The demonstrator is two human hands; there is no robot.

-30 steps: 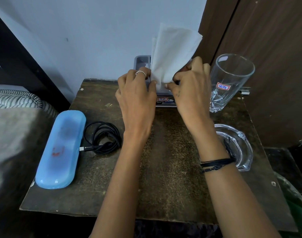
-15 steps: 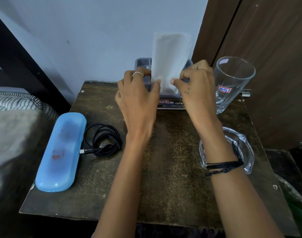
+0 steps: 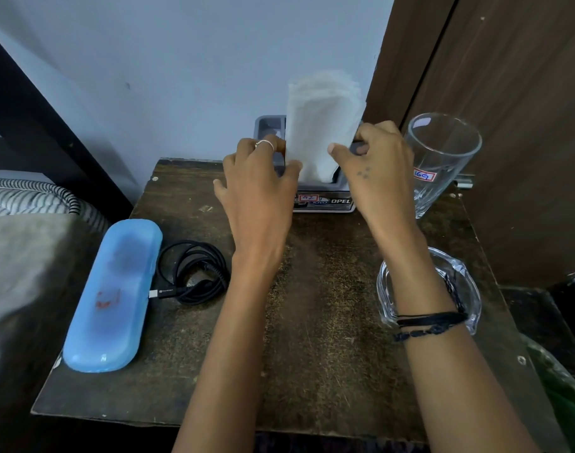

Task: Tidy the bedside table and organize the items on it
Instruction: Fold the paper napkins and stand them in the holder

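Bedside table (image 3: 312, 354), items left to right

Blue case (image 3: 111, 297) at left edge; coiled black cable (image 3: 194, 273) just beside it; left hand (image 3: 258, 191) and right hand (image 3: 377, 171), fingers curled, pinching white tissue (image 3: 322, 125) upright in grey holder (image 3: 270, 127) at back; glass (image 3: 439, 158) far right; glass ashtray (image 3: 466, 286) under right wrist
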